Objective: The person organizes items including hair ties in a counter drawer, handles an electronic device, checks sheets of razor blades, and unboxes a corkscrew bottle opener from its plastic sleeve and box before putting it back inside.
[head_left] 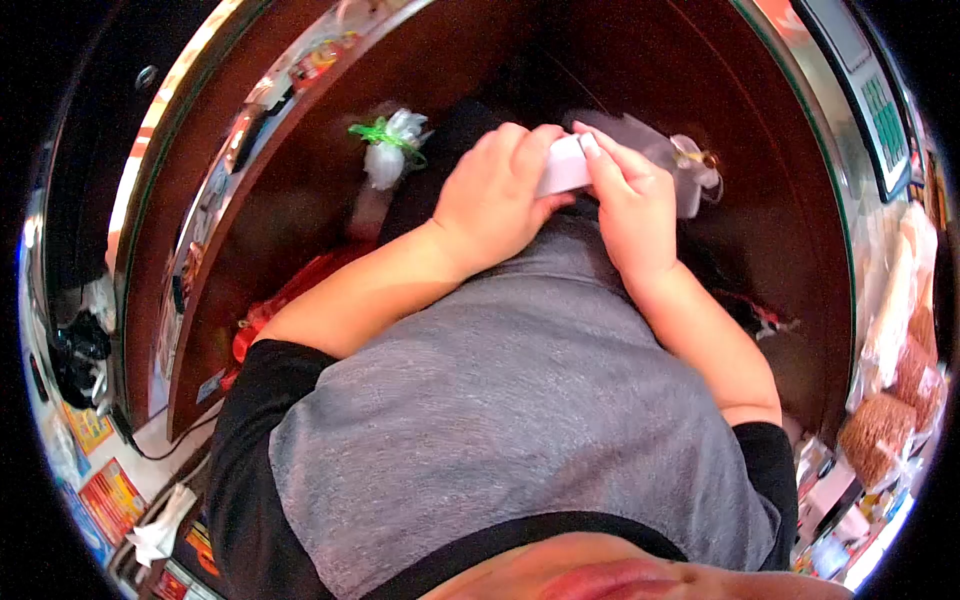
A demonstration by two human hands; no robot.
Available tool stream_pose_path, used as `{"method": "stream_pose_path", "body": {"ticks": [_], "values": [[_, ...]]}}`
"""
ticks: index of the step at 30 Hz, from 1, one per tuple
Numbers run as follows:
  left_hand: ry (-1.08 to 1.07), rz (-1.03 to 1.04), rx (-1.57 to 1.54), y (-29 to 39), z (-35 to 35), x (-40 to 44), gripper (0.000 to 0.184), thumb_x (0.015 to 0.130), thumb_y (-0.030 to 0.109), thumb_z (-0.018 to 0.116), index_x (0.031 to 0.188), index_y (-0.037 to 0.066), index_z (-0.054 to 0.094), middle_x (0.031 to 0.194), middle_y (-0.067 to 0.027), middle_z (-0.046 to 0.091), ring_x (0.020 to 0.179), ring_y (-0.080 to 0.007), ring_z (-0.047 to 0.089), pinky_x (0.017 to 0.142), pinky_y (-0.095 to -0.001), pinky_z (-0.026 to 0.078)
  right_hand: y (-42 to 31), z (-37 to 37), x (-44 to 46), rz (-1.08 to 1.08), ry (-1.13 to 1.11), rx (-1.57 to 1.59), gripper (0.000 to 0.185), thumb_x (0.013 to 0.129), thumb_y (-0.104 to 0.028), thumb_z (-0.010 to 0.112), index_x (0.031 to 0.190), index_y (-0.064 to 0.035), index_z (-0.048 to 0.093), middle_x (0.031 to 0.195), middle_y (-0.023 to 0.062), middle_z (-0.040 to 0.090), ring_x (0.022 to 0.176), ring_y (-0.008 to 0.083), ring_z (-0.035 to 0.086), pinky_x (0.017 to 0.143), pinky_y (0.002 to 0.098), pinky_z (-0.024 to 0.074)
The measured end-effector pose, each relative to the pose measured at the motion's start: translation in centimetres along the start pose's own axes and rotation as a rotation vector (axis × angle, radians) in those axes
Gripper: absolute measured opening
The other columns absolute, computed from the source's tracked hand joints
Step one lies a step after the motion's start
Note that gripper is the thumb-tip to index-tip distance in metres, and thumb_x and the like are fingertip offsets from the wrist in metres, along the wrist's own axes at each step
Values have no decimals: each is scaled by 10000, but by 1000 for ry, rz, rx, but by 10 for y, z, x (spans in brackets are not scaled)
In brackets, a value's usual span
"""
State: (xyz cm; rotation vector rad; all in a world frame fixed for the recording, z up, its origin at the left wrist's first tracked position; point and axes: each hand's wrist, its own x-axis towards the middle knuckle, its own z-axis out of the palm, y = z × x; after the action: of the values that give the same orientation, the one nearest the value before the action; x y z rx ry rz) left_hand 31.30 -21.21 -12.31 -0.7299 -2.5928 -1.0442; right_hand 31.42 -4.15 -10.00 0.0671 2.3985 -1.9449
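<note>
A small white box-like object (564, 166) sits between my two hands, just beyond the grey shirt front. My left hand (500, 190) wraps round its left side, fingers curled and thumb along the near edge. From the right, my right hand (635, 190) grips its other end with thumb and fingers. What is printed on the object, if anything, cannot be made out. Beyond the left hand is a whitish clear-plastic bundle tied with a green ribbon (390, 145). Past the right hand is a translucent bag with a gold tie (693, 165), partly blurred.
Dark brown panels (300, 190) curve round both sides. A red item (285, 295) lies low behind my left forearm. Brown wrapped goods (878, 438) stand at the far right, beside a device with green keys (882, 115). Colourful printed cards (112, 497) are at lower left.
</note>
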Motion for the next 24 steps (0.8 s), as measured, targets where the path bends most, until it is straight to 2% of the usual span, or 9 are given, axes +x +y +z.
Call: {"method": "stream_pose_path", "body": {"ticks": [5, 7, 10, 14, 17, 18, 21, 22, 24], "values": [[-75, -41, 7, -2, 6, 4, 662, 761, 215, 789, 1308, 28, 468, 1016, -186, 577, 909, -396, 586, 788, -482, 496, 6, -4, -4, -95, -69, -117, 351, 1028, -130, 496, 1309, 57, 593, 1192, 143, 692, 1083, 162, 629, 951, 298, 484], [4, -44, 5, 0, 4, 2, 644, 780, 210, 761, 1316, 17, 462, 1014, -185, 577, 906, -393, 593, 775, -486, 508, 12, 0, -6, -279, -133, -179, 469, 1028, -130, 470, 1449, 71, 421, 1418, 226, 532, 1307, 283, 524, 1086, 363, 398], [39, -32, 4, -3, 0, -2, 664, 785, 188, 740, 1354, 17, 444, 1032, -188, 565, 920, -389, 596, 779, -480, 520, -2, -2, -8, -379, -238, -520, 650, 966, -108, 557, 1527, 41, 267, 1524, 276, 379, 1401, 393, 407, 1144, 418, 332], [-6, -78, 24, -6, -14, -7, 679, 788, 232, 752, 1358, 32, 442, 1039, -176, 567, 935, -381, 596, 801, -482, 512, -4, 4, -5, -376, -352, -449, 709, 955, -108, 563, 1557, 13, 207, 1558, 257, 338, 1433, 362, 368, 1157, 414, 312], [93, -16, -13, -14, -32, -10, 674, 782, 275, 770, 1331, 46, 452, 1043, -167, 572, 952, -375, 598, 816, -482, 503, -1, 9, -4, -377, -426, -189, 705, 975, -142, 531, 1571, -4, 181, 1568, 228, 338, 1434, 323, 369, 1154, 404, 317], [124, -7, -15, -15, -45, -10, 661, 777, 318, 781, 1292, 53, 462, 1040, -158, 573, 962, -372, 596, 824, -473, 501, -4, 12, -7, -227, -486, 24, 675, 998, -151, 474, 1580, -15, 161, 1578, 202, 330, 1416, 285, 395, 1147, 398, 323], [251, 98, 95, -28, -100, -15, 625, 768, 337, 793, 1243, 58, 499, 1058, -154, 622, 989, -363, 610, 869, -453, 503, 7, 8, -1, -40, -465, -23, 571, 1039, -164, 455, 1556, -23, 260, 1491, 175, 471, 1351, 255, 477, 1102, 368, 375], [317, 121, 223, -32, -119, -19, 612, 762, 322, 798, 1241, 56, 525, 1091, -150, 636, 1010, -359, 614, 890, -447, 501, 14, 9, 1, 1, -442, -25, 513, 1045, -194, 490, 1511, -19, 364, 1404, 159, 561, 1303, 241, 518, 1072, 354, 406], [416, 121, 478, -41, -160, -28, 601, 749, 287, 807, 1254, 58, 574, 1154, -138, 651, 1044, -347, 617, 924, -433, 496, 17, 9, 2, 51, -513, -41, 492, 1042, -206, 509, 1485, -17, 407, 1365, 154, 589, 1260, 235, 547, 1058, 352, 419]]}}
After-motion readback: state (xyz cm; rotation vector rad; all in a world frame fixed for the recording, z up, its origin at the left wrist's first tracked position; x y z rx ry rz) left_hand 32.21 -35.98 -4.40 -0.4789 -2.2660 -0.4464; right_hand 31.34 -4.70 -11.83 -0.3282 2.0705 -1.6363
